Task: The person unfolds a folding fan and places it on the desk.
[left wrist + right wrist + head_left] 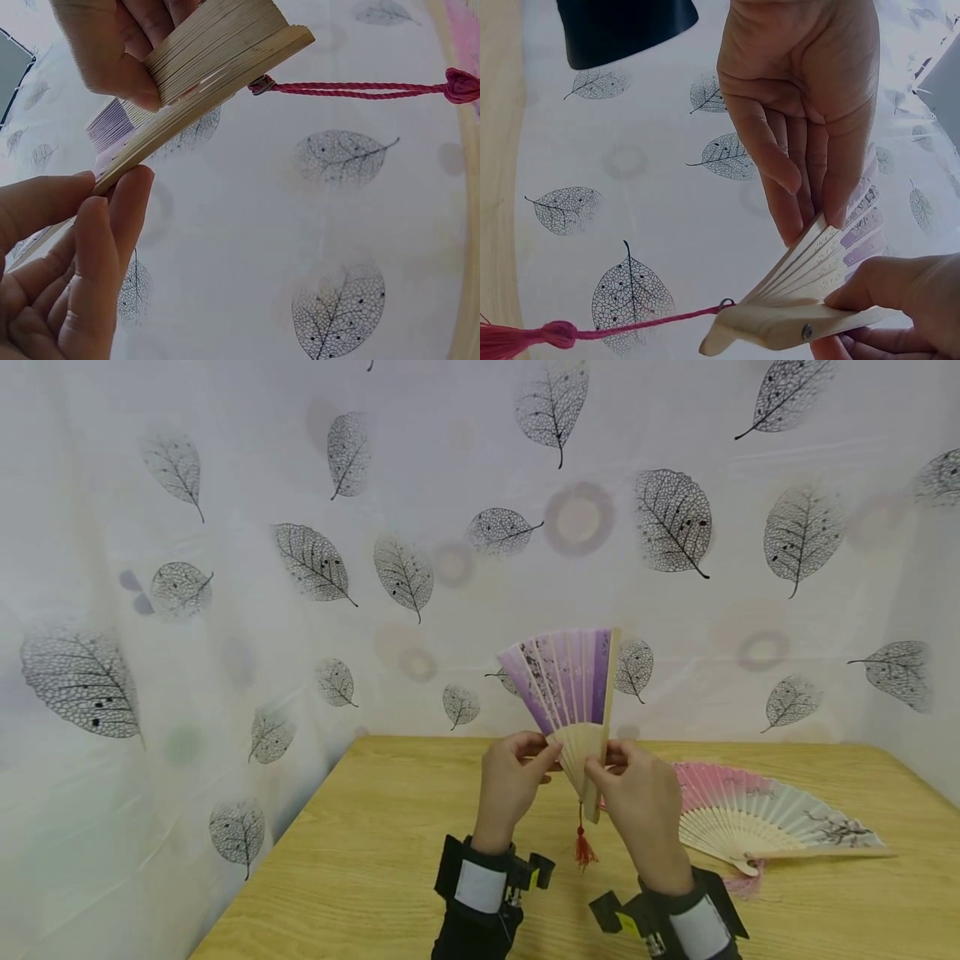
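Observation:
A purple folding fan [568, 685] with pale wooden ribs is held up above the table, spread part way. My left hand [512, 781] pinches its left edge between thumb and fingers. On the other side, my right hand [641, 793] grips the stacked ribs near the lower end, thumb in front, as the right wrist view also shows. From the fan's pivot end hangs a red tassel [584, 850] on a cord. Behind my right hand, a pink and pale green folding fan [780, 814] lies spread on the table.
The wooden table [360, 843] reaches back to a white curtain [465, 468] printed with dark leaves. A pink tassel [745, 885] lies by the spread fan's pivot. Each wrist wears a black strap with a camera.

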Action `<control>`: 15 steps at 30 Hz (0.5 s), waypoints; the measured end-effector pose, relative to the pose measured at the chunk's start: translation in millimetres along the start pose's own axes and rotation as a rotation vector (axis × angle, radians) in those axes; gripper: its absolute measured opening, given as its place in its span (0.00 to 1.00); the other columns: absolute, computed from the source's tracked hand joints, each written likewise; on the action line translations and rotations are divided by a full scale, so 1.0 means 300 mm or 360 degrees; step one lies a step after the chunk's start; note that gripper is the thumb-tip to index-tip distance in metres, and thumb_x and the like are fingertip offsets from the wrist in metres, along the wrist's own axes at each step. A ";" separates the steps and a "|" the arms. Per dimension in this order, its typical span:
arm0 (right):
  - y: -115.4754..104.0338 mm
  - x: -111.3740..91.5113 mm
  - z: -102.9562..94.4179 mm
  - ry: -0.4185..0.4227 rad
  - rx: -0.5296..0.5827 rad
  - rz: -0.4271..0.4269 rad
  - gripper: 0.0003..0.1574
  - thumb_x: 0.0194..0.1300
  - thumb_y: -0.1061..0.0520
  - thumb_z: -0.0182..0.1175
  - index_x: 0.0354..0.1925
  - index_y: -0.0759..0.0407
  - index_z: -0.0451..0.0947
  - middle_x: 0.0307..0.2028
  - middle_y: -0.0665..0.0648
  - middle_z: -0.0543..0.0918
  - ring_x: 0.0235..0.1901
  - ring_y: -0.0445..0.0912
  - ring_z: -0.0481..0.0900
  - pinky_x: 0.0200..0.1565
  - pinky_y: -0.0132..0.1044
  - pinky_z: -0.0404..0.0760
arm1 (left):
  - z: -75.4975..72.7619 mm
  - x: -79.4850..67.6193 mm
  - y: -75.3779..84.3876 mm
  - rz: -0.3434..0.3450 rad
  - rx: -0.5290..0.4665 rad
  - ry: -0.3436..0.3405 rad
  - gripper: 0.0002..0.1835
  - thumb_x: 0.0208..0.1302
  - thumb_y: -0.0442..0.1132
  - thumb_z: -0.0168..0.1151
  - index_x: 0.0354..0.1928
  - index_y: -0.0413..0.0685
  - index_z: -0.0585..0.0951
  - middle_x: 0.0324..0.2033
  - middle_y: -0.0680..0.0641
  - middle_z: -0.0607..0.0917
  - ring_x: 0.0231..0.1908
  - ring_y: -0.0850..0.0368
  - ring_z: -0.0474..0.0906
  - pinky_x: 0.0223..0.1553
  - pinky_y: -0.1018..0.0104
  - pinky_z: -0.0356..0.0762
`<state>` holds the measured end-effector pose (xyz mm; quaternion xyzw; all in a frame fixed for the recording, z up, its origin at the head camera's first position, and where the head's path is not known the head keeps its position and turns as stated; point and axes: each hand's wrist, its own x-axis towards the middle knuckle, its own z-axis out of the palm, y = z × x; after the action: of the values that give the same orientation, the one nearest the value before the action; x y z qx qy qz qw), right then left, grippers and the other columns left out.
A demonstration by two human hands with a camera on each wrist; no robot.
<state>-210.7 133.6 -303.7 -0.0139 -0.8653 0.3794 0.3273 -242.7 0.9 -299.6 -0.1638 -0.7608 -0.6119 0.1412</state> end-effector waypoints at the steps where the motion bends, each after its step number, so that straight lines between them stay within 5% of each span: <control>1: 0.002 0.001 0.001 -0.0005 -0.0003 0.0008 0.18 0.51 0.54 0.60 0.36 0.68 0.79 0.28 0.63 0.83 0.26 0.50 0.79 0.23 0.41 0.78 | -0.001 0.000 0.001 -0.0002 0.0004 -0.0001 0.15 0.55 0.44 0.60 0.37 0.39 0.82 0.31 0.41 0.85 0.25 0.63 0.79 0.25 0.69 0.80; 15: 0.012 0.009 -0.003 -0.0002 0.0038 0.0022 0.18 0.51 0.54 0.60 0.36 0.68 0.79 0.28 0.63 0.83 0.26 0.49 0.79 0.24 0.41 0.78 | -0.002 0.000 0.005 -0.0020 0.0006 -0.0017 0.15 0.55 0.44 0.60 0.37 0.39 0.81 0.30 0.41 0.85 0.25 0.63 0.79 0.25 0.69 0.81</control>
<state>-213.0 137.5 -304.2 -0.0156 -0.8609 0.3918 0.3242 -242.1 0.6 -298.1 -0.1621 -0.7636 -0.6106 0.1334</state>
